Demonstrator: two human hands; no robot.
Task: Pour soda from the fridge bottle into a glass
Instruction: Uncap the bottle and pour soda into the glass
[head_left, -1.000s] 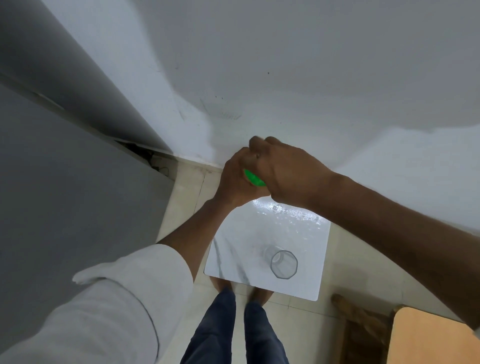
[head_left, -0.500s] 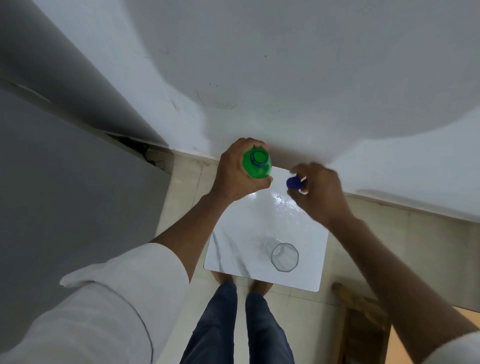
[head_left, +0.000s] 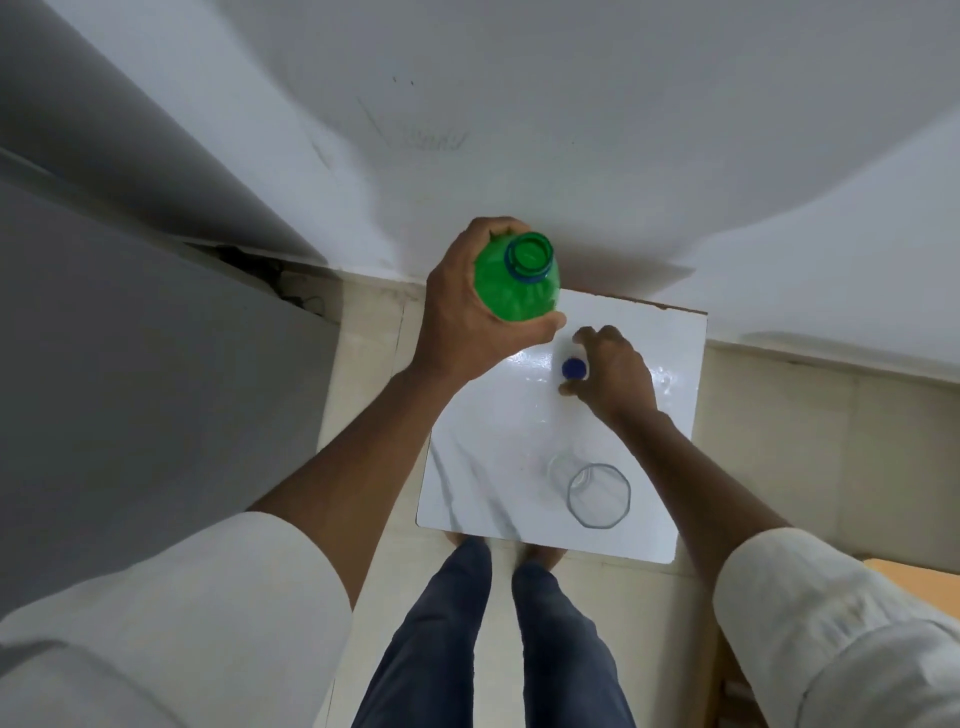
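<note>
My left hand (head_left: 467, 317) grips a green soda bottle (head_left: 514, 283) upright above the far left corner of a small white marble-look table (head_left: 478, 483). Its mouth is uncovered, with a blue ring around the neck. My right hand (head_left: 610, 376) is low over the table's far part, fingertips pinching the blue cap (head_left: 574, 368) at the tabletop. An empty clear glass (head_left: 597, 493) stands near the table's front right, apart from both hands.
A grey fridge side (head_left: 130, 389) fills the left. A white wall (head_left: 571, 130) rises just behind the table. My legs and feet (head_left: 493, 623) stand at the table's front edge on pale tiles. A wooden piece of furniture (head_left: 919, 577) shows at the lower right.
My right hand twisted the blue cap off the bottle, drew away to the right and lowered it to the tabletop. The left hand lifted the bottle slightly.
</note>
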